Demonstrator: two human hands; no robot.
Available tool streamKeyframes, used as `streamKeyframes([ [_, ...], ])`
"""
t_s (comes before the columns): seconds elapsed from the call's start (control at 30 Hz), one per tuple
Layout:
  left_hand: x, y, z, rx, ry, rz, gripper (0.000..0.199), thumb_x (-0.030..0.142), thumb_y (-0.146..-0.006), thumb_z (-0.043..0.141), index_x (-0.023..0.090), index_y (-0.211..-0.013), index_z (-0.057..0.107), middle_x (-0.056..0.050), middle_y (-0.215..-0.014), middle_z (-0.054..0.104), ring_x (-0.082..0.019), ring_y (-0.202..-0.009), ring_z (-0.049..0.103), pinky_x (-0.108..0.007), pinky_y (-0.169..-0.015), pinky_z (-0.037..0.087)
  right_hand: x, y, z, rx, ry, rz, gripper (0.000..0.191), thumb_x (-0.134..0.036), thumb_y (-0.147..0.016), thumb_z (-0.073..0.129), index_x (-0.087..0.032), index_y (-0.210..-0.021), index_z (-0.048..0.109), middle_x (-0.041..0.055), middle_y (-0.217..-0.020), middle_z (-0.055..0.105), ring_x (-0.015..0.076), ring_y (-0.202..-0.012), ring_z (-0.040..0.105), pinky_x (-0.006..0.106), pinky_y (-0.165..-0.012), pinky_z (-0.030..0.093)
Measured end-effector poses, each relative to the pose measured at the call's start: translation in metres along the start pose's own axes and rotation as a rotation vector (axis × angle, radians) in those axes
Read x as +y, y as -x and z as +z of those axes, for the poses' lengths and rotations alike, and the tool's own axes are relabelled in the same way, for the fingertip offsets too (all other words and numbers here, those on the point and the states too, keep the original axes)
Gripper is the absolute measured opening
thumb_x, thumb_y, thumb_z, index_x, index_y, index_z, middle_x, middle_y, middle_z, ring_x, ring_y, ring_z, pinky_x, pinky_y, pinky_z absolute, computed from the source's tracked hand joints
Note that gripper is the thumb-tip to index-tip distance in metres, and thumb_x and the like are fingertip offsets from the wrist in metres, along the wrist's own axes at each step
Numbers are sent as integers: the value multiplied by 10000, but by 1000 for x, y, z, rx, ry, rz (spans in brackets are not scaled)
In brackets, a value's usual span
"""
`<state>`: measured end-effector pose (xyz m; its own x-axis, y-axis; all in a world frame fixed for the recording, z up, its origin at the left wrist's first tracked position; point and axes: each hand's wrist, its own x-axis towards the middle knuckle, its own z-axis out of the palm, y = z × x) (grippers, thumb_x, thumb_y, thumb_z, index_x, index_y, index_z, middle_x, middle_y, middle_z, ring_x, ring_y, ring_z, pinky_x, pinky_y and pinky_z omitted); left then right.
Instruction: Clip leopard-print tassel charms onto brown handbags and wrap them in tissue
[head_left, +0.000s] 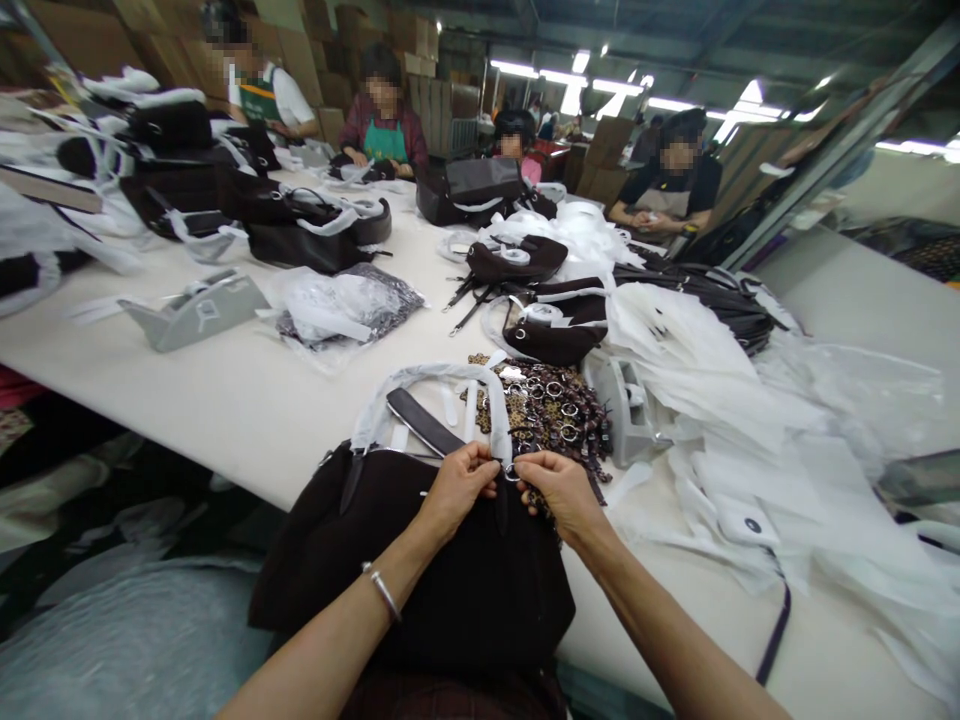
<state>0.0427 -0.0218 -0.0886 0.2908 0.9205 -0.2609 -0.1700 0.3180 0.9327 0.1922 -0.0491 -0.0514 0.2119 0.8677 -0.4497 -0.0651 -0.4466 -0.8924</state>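
A dark brown handbag (420,570) lies at the table's front edge, its handle (431,375) wrapped in white material. At the right base of that handle, my left hand (461,485) pinches the handle fitting. My right hand (559,490) is closed just beside it, fingertips on a small silver ring (511,473) between the two hands. A patterned strip hangs below my right fingers, partly hidden. Behind my hands lies a pile of patterned charms with silver rings (559,405).
Grey tape dispensers (199,310) (630,410) stand left and right on the white table (225,410). Wrapped dark bags (315,235), a plastic packet (345,305) and white sheets (720,380) lie around. Several people sit across the table.
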Motion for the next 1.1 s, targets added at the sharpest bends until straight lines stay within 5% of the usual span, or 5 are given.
streamKeyframes([
  [0.6, 0, 4, -2, -47, 42, -16, 256, 333, -711, 708, 162, -766, 525, 46, -653, 580, -97, -572, 603, -205, -550, 524, 7, -8, 6, -138, 73, 4, 204, -322, -667, 741, -167, -715, 617, -27, -529, 620, 88, -413, 520, 172, -353, 351],
  [0.87, -2, 3, -9, -70, 98, -49, 359, 424, -687, 750, 164, -783, 521, 55, -612, 566, -80, -528, 574, -221, -562, 549, -26, -1, -26, -541, 141, 207, 368, -453, -758, 721, -164, -956, 608, 13, -708, 676, 82, -452, 567, 151, -336, 417],
  [1.1, 0, 3, -7, 10, 88, -21, 345, 379, -690, 750, 160, -835, 526, 40, -693, 575, -87, -552, 610, -222, -536, 569, -31, 63, -28, -330, 307, 61, 343, -385, -773, 646, -210, -979, 433, -20, -718, 675, 112, -372, 573, 188, -284, 433],
])
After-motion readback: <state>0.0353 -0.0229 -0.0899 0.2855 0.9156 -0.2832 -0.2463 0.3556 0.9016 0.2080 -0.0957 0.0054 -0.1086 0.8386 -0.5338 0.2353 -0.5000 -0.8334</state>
